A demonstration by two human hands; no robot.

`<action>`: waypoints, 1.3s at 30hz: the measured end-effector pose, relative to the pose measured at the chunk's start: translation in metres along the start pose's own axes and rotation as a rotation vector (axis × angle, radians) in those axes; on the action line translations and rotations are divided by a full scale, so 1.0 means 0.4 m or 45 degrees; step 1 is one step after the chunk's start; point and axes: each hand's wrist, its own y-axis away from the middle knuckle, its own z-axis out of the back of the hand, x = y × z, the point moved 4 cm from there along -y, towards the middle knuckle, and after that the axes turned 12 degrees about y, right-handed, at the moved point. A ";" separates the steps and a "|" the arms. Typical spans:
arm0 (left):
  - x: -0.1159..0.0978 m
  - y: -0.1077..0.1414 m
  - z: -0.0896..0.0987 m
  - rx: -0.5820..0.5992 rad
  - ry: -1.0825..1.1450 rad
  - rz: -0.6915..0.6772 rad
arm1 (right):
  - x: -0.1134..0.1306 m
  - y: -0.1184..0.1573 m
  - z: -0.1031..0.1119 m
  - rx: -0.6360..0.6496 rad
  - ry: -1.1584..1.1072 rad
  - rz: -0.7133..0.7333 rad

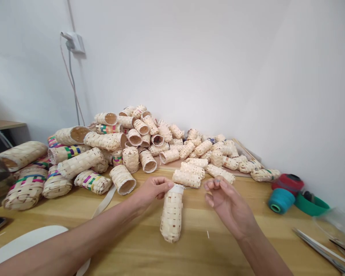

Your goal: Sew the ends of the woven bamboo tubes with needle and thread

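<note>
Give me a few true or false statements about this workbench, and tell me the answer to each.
The right hand grips the woven bamboo tube. False: it is raised beside the tube, apart from it.
Some tubes in the pile have coloured bands. True.
A teal spool sits beside a red spool. True.
The woven bamboo tube lies on a glass table. False: it lies on a wooden table.
</note>
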 end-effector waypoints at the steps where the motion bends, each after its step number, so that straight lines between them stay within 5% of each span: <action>1: 0.001 0.000 0.000 -0.002 -0.001 0.006 | 0.000 -0.001 0.001 -0.004 -0.010 0.000; 15: 0.008 0.002 0.003 0.016 -0.011 0.046 | -0.007 -0.007 0.001 -0.011 -0.074 -0.105; 34: 0.018 -0.007 0.015 0.023 -0.086 0.118 | 0.010 0.009 -0.005 0.103 -0.053 0.058; 39: 0.002 -0.008 0.017 -0.055 -0.179 0.073 | 0.005 0.016 -0.016 0.091 0.176 -0.029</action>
